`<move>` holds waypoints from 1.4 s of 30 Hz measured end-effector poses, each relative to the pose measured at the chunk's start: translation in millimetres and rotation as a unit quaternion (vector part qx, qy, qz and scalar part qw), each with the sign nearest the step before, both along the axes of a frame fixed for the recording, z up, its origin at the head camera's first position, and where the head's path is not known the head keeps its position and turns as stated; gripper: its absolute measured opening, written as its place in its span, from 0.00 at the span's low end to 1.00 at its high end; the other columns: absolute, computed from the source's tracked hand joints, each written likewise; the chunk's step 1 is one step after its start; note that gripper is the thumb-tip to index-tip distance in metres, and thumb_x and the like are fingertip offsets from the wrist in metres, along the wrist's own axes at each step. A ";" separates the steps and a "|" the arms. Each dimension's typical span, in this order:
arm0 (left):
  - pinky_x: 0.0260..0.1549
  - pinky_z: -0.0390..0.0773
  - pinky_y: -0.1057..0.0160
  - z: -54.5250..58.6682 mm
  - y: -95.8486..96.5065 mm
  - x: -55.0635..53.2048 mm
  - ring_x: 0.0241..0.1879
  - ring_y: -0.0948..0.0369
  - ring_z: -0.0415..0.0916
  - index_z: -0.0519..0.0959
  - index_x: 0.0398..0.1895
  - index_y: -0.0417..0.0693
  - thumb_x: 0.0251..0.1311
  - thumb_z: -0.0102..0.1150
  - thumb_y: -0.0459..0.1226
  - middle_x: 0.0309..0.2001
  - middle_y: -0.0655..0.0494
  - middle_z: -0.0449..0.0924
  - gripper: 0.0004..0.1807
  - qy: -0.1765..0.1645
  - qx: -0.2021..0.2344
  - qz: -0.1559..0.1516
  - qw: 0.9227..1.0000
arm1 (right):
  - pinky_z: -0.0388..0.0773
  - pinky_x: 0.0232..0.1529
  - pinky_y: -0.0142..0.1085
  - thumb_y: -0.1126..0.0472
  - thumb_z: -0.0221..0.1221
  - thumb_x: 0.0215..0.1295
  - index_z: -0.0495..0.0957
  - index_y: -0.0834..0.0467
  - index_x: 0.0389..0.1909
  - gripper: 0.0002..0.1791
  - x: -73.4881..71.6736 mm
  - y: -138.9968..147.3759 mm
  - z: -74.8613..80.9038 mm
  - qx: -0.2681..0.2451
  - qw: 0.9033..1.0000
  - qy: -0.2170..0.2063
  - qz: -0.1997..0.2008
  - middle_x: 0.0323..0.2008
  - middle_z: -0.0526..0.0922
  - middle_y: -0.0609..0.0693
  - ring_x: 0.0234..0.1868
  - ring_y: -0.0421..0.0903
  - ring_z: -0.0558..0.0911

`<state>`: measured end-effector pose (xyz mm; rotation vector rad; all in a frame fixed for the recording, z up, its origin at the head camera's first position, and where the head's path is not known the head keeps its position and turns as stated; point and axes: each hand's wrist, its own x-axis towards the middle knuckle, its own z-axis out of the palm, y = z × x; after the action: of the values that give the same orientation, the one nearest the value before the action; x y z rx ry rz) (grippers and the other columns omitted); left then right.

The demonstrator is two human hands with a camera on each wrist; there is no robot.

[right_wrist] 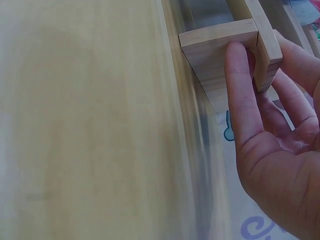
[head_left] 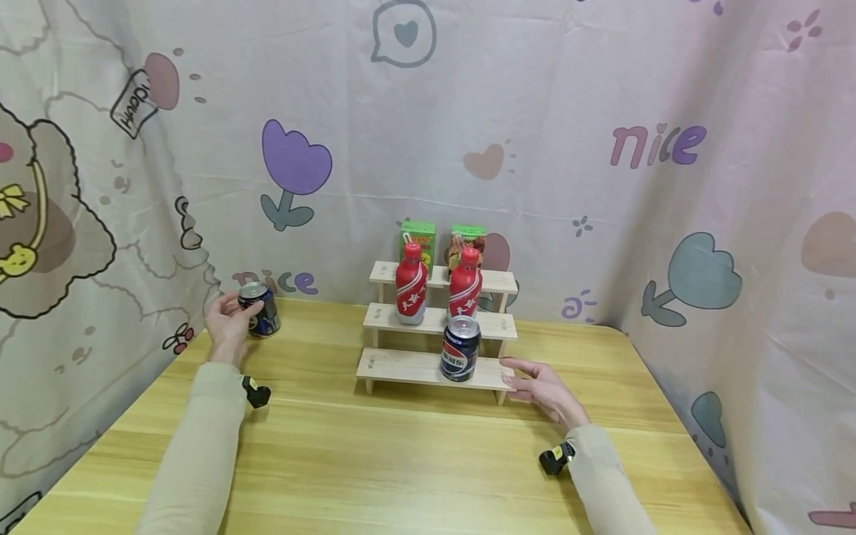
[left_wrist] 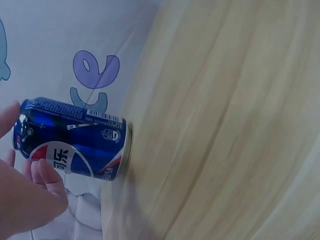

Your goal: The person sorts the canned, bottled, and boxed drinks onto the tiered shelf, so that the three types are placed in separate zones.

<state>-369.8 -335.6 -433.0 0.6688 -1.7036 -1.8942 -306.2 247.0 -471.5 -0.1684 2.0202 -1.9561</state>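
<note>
At the far left of the table, my left hand (head_left: 228,321) holds a dark blue Pepsi can (head_left: 266,318) with thumb and fingers about its upper part. In the left wrist view the can (left_wrist: 75,137) stands with its base at the tabletop. My right hand (head_left: 545,390) grips the right end of the lowest step of a three-step wooden display stand (head_left: 401,366), its fingers above and below the board's end. On that step stands a second Pepsi can (head_left: 460,349). The right wrist view shows the fingers (right_wrist: 242,95) against the step's leg (right_wrist: 220,37).
Two red bottles (head_left: 411,286) stand upright on the middle step. Behind them, two green drink cartons (head_left: 420,236) are on the top step. A patterned curtain (head_left: 535,96) hangs behind and at both sides of the wooden table (head_left: 388,461).
</note>
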 end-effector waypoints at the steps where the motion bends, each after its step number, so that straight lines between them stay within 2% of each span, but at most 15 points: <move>1: 0.45 0.68 0.71 -0.3 -1.4 -1.0 0.38 0.71 0.62 0.69 0.66 0.51 0.53 0.72 0.35 0.41 0.67 0.65 0.35 -0.007 -0.011 -0.003 1.000 | 0.80 0.55 0.40 0.69 0.58 0.67 0.60 0.69 0.70 0.32 0.1 -0.2 0.1 0.000 1.000 0.000 0.001 0.76 0.48 0.65 0.46 0.42 0.84; 4: 0.53 0.67 0.67 -1.5 -5.0 -3.6 0.44 0.70 0.61 0.66 0.70 0.53 0.56 0.70 0.38 0.49 0.67 0.65 0.38 -0.028 -0.047 -0.017 0.998 | 0.80 0.55 0.41 0.69 0.59 0.66 0.60 0.69 0.70 0.32 0.0 -0.7 0.1 -0.001 1.000 0.004 0.001 0.76 0.49 0.65 0.47 0.42 0.84; 7: 0.65 0.64 0.61 -3.0 -8.6 -5.1 0.58 0.63 0.62 0.61 0.73 0.56 0.59 0.68 0.43 0.64 0.57 0.65 0.40 -0.049 -0.082 -0.038 0.995 | 0.79 0.56 0.42 0.69 0.59 0.66 0.61 0.69 0.70 0.32 -0.2 -1.5 -0.1 0.002 1.000 0.005 0.002 0.72 0.56 0.68 0.47 0.43 0.84; 10: 0.72 0.58 0.56 -4.0 -11.0 -6.0 0.71 0.56 0.54 0.55 0.76 0.58 0.61 0.65 0.44 0.76 0.53 0.53 0.43 -0.057 -0.093 -0.067 0.992 | 0.80 0.55 0.41 0.69 0.59 0.67 0.61 0.69 0.70 0.32 -0.6 -2.4 -0.2 0.005 1.000 0.006 0.001 0.68 0.63 0.69 0.46 0.43 0.85; 13: 0.74 0.54 0.53 -3.5 -12.9 -6.8 0.77 0.53 0.44 0.47 0.78 0.57 0.63 0.62 0.45 0.79 0.53 0.44 0.46 -0.059 -0.094 -0.100 0.989 | 0.80 0.55 0.41 0.69 0.58 0.67 0.61 0.68 0.70 0.32 -1.4 -3.0 0.0 0.004 1.000 0.006 0.000 0.67 0.65 0.68 0.46 0.43 0.85; 16: 0.74 0.52 0.50 -2.5 -13.6 -7.1 0.78 0.51 0.42 0.42 0.79 0.57 0.65 0.60 0.46 0.80 0.51 0.39 0.47 -0.061 -0.095 -0.119 0.987 | 0.80 0.55 0.40 0.68 0.59 0.66 0.61 0.68 0.70 0.32 -2.2 -4.1 0.3 0.003 1.000 0.006 0.000 0.68 0.65 0.68 0.47 0.43 0.85; 19: 0.74 0.52 0.48 -2.2 -13.3 -7.5 0.77 0.49 0.43 0.39 0.80 0.54 0.66 0.59 0.46 0.80 0.49 0.39 0.48 -0.064 -0.111 -0.121 0.984 | 0.80 0.55 0.41 0.68 0.59 0.67 0.62 0.68 0.69 0.32 -3.0 -4.8 0.2 0.006 1.000 0.008 0.004 0.68 0.65 0.69 0.47 0.43 0.84; 24: 0.73 0.53 0.46 -2.8 -10.8 -8.9 0.76 0.46 0.46 0.40 0.79 0.51 0.67 0.57 0.44 0.79 0.45 0.41 0.46 -0.057 -0.135 -0.122 0.982 | 0.80 0.55 0.41 0.68 0.59 0.67 0.61 0.68 0.70 0.32 -3.0 -4.1 0.2 0.005 1.000 0.007 0.006 0.67 0.66 0.68 0.47 0.43 0.84; 28: 0.72 0.56 0.46 -4.7 -7.9 -8.3 0.75 0.46 0.49 0.42 0.79 0.53 0.66 0.58 0.44 0.78 0.46 0.44 0.45 -0.050 -0.132 -0.128 0.982 | 0.80 0.55 0.41 0.68 0.59 0.67 0.62 0.68 0.70 0.32 -1.4 -3.4 1.8 0.004 1.000 0.004 0.003 0.66 0.67 0.68 0.47 0.43 0.85; 33: 0.70 0.59 0.44 -8.2 -6.6 -6.5 0.74 0.45 0.51 0.44 0.79 0.54 0.64 0.62 0.47 0.78 0.46 0.44 0.48 -0.058 -0.143 -0.141 0.978 | 0.80 0.55 0.41 0.69 0.58 0.67 0.62 0.68 0.69 0.31 0.5 -3.2 3.8 0.004 1.000 0.005 0.004 0.69 0.62 0.69 0.47 0.43 0.84; 38: 0.69 0.61 0.43 -12.2 -6.9 -5.6 0.72 0.43 0.53 0.48 0.78 0.51 0.61 0.65 0.48 0.77 0.43 0.49 0.48 -0.053 -0.177 -0.152 0.971 | 0.80 0.55 0.41 0.69 0.59 0.67 0.62 0.68 0.69 0.31 0.4 -2.5 3.0 0.003 1.000 0.004 0.000 0.68 0.64 0.70 0.46 0.43 0.84; 42: 0.67 0.63 0.41 -15.6 -5.9 -2.9 0.71 0.40 0.57 0.51 0.77 0.46 0.61 0.65 0.48 0.74 0.38 0.55 0.48 -0.041 -0.234 -0.159 0.958 | 0.80 0.55 0.41 0.68 0.58 0.67 0.61 0.68 0.70 0.31 0.0 -0.4 1.2 0.005 1.000 0.005 0.002 0.70 0.61 0.69 0.47 0.42 0.84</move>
<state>-372.7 -341.5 -448.5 0.2998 -2.3184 -1.5711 -306.2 246.5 -470.3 -0.1787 2.0339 -1.9460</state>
